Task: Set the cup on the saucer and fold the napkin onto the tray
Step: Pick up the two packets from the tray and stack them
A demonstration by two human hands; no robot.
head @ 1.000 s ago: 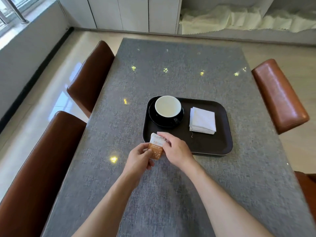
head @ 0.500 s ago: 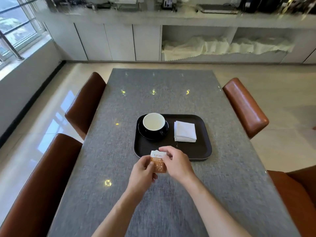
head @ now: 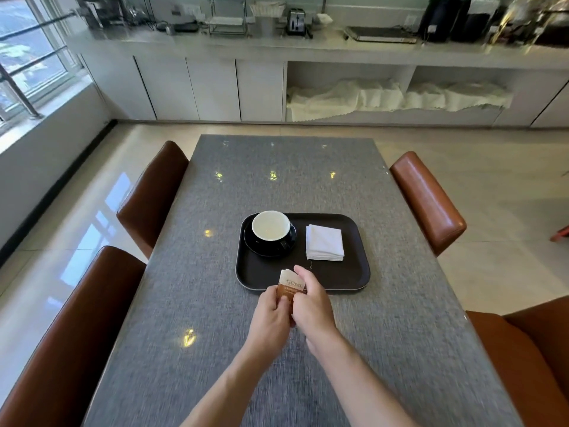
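Both hands have drawn closer: left hand (head: pixel 271 312) and right hand (head: pixel 311 303) pinch one sachet (head: pixel 289 285) upright, long axis vertical, over the tray (head: pixel 354 272) near edge. One cup (head: pixel 271 225) sits on one saucer (head: pixel 261 249); one folded napkin (head: pixel 324 242) lies just beyond the right hand.

A single head-worn view is given — aimed forward and down along the grey woven-topped table (head: pixel 277 186), with the white counter (head: pixel 308 50) seen well beyond.

The packet (head: pixel 289 285) has its lower half hidden behind both hands' fingers (head: pixel 284 302), its print unreadable.
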